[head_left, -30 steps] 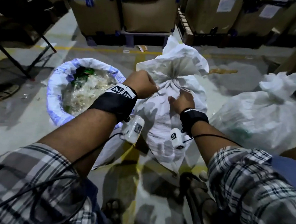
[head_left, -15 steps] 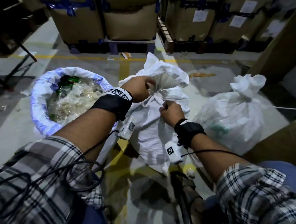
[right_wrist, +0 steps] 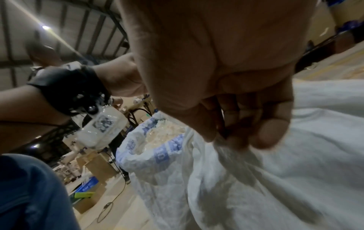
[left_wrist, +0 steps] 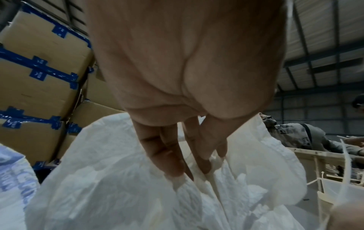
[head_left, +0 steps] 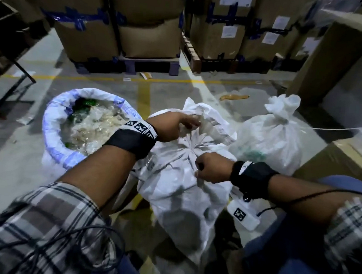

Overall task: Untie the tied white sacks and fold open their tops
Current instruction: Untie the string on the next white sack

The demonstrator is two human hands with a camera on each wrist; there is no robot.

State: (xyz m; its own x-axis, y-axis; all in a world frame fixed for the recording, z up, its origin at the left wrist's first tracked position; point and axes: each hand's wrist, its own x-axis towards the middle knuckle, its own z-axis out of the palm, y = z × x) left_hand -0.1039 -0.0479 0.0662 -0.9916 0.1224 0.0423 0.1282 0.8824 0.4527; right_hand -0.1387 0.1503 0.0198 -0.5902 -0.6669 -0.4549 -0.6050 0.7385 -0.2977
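Left hand (head_left: 172, 126) fingers straight on middle sack (head_left: 179, 179), right hand (head_left: 213, 167) pinching it, three sacks

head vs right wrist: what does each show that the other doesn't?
Head only: the tied sack at far right, knot intact, and green items in the open sack. It also shows the left hand reaching into the middle sack top.

Right wrist only: the right hand from the palm side, fingers curled and pinching a gathered twist of the sack cloth.

Both: the middle sack, the open sack with its blue-printed rolled rim, both hands.
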